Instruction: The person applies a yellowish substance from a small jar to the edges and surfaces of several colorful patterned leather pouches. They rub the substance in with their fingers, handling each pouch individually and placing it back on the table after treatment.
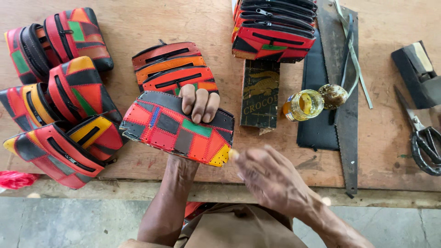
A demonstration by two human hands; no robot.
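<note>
While gripped, a patchwork pouch [177,128] hangs over the table [138,27] edge.
Left hand [198,103] fingers curl over its stitched leather top; right hand [271,177], blurred, loosely cupped beside its corner; open glue jar [303,104] beyond.

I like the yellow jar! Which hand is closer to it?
The right hand. It is blurred, below and a little left of the open jar, touching the patchwork pouch. The left hand grips that pouch's top edge, farther left of the jar.
</note>
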